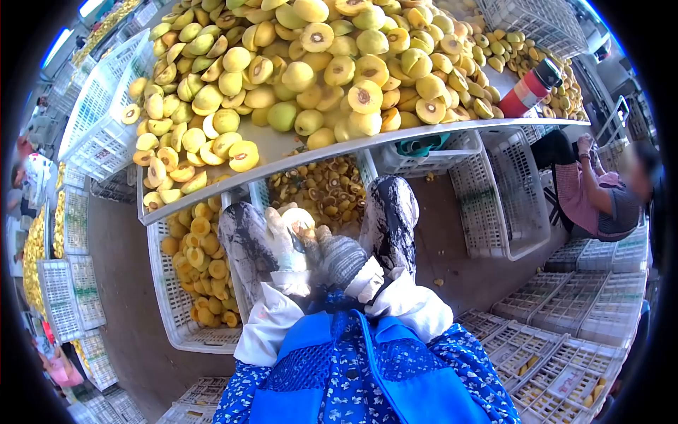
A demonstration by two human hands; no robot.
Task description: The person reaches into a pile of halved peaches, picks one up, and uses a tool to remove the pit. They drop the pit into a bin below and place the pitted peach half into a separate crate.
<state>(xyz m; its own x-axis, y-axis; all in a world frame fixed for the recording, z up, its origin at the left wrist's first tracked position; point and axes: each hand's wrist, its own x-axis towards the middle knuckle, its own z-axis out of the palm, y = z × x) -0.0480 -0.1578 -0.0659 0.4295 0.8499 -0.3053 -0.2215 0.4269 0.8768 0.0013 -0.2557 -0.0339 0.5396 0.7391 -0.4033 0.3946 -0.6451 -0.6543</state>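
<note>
My left hand (284,246), in a pale work glove, is closed around a halved yellow peach (299,218) above my lap. Close against it is my right hand (340,258), in a grey knitted glove, with its fingers curled in at the fruit. Whatever the right hand grips is hidden by the glove. Just beyond both hands, under the table edge, a crate holds brownish pits and scraps (321,191). To the left, a white crate (201,340) contains hollowed yellow peach halves (205,254).
A metal-edged table (395,136) carries a large heap of peach halves (282,78). On it stands a red bottle (526,90). White crates (498,191) stand below and at the right. Another person (600,191) sits at the right. Stacked crates (565,353) fill the lower right.
</note>
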